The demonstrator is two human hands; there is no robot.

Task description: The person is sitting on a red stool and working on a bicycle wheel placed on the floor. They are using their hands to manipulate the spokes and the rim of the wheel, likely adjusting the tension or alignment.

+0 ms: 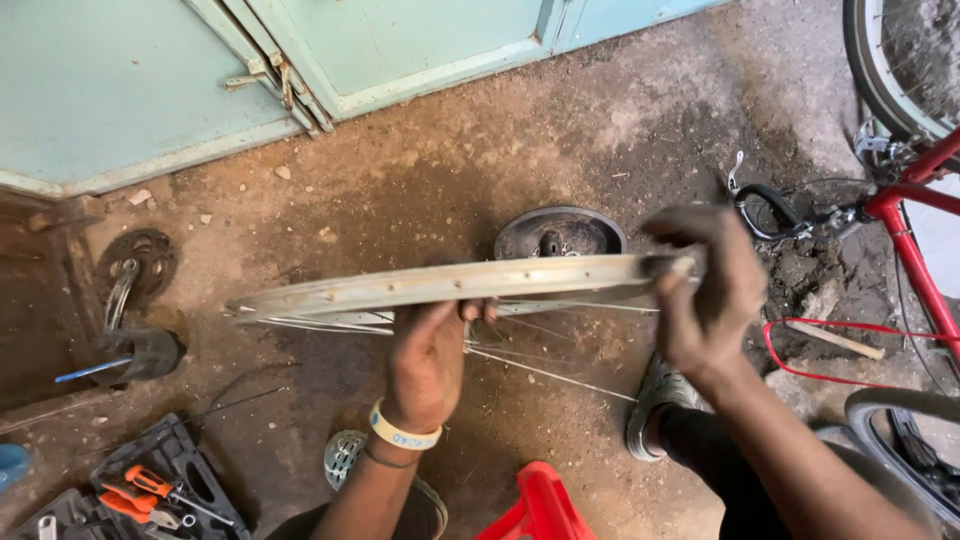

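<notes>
I hold a bare wheel rim (450,285) edge-on above the stained concrete floor (560,150), my left hand (428,365) gripping its middle, my right hand (705,295) closed around its right end; pale green doors (200,70) stand far.

Bare, stained concrete floor (560,140), strewn with pebbles; on it an open tool case (170,480) with orange-handled pliers (135,495), a dark round hub cover (558,235), a crank (135,265).

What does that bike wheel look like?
The bike wheel is a bare, dull silver metal rim with thin wire spokes and no tyre. It is seen edge-on, held level above the dirty floor. The left hand grips its middle from below; the right hand holds its right end.
</notes>
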